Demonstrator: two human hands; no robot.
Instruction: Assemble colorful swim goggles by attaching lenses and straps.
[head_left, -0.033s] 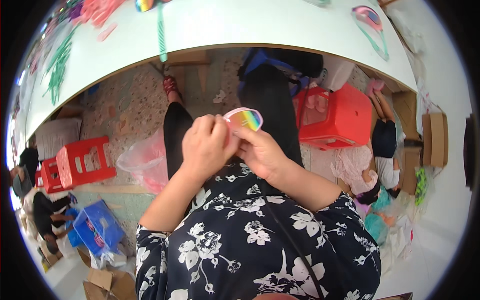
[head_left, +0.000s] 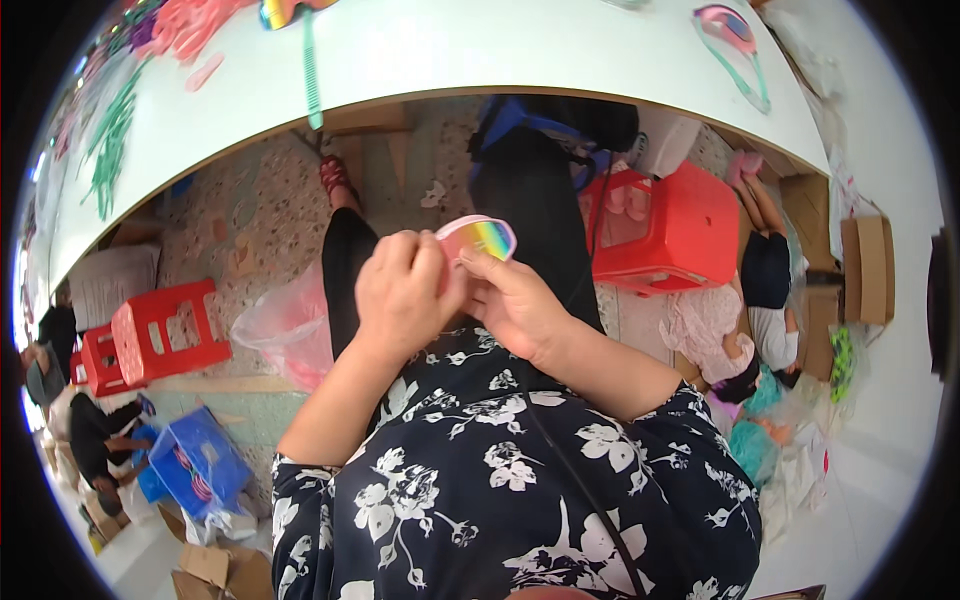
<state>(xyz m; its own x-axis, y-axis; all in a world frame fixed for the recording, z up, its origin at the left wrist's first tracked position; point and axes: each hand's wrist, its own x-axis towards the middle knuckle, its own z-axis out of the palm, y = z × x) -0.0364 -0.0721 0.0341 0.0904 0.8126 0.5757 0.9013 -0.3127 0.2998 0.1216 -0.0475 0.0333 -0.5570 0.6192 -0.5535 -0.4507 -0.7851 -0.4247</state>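
Hardly anything moves from the earlier frame beyond a slight leftward slide of the whole view. On the wearer's side of the white table (head_left: pixel 560 55), clear of its edge, the right hand (head_left: pixel 515 305) pinches pink-framed goggles (head_left: pixel 487 238), thumb against the lens, probably to steady them for the left hand (head_left: pixel 405 295). Its fingers curl tightly at their left end; what they grip is hidden.
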